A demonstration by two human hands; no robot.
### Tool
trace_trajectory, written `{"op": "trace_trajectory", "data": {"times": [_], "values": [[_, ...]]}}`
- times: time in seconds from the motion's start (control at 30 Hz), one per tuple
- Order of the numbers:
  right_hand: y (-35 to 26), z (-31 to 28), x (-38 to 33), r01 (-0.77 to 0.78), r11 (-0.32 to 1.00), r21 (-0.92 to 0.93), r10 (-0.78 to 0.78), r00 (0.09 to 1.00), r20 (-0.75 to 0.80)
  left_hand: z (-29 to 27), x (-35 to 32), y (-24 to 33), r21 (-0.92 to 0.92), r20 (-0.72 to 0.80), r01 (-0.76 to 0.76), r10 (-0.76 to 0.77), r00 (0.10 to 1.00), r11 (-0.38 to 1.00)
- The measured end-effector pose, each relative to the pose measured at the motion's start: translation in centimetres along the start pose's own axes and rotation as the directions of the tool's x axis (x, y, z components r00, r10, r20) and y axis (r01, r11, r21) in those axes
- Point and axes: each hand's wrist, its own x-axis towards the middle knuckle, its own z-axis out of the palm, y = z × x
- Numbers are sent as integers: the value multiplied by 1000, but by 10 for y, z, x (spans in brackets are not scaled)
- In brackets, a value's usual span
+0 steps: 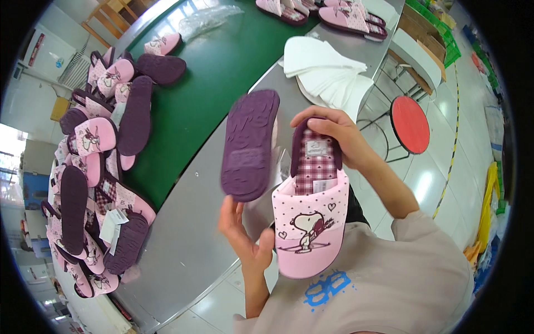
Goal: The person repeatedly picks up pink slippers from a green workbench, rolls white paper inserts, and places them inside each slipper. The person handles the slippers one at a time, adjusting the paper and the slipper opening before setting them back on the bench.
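My right hand (pixel 334 136) grips the heel end of a pink slipper (pixel 308 234), thumb over its plaid insole. The slipper has a dotted upper with a cartoon dog print and a dark purple edge. Left of it, a second slipper (pixel 250 147) shows its dark purple sole, slightly blurred. My left hand (pixel 245 236) is at this slipper's lower end, fingertips close against it and thumb apart, beside the pink slipper. Motion blurs the left fingers, and whether they grip cannot be made out.
A pile of similar slippers (pixel 89 139) lies left on the green-topped grey table (pixel 167 261). White insole-shaped sheets (pixel 328 69) are fanned out at the far edge, near more slippers (pixel 350 19) and clear plastic (pixel 208 22). A red round stool (pixel 410 123) stands right.
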Motion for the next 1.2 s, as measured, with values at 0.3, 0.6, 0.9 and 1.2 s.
{"op": "trace_trajectory", "data": {"times": [0.3, 0.6, 0.9, 1.2], "values": [[37, 37, -66, 98, 712, 696, 157, 943, -293, -4, -15, -19, -58, 127, 496, -486, 865, 867], [30, 55, -77, 209, 884, 419, -162, 976, -146, 36, 18, 5, -123, 31, 328, -327, 945, 937], [43, 72, -69, 258, 753, -606, -345, 938, -30, 30, -1, 2, -470, -132, 491, -609, 782, 733], [77, 47, -52, 141, 986, -86, -149, 984, -94, 9, -7, -18, -862, 461, 296, -393, 796, -412]]}}
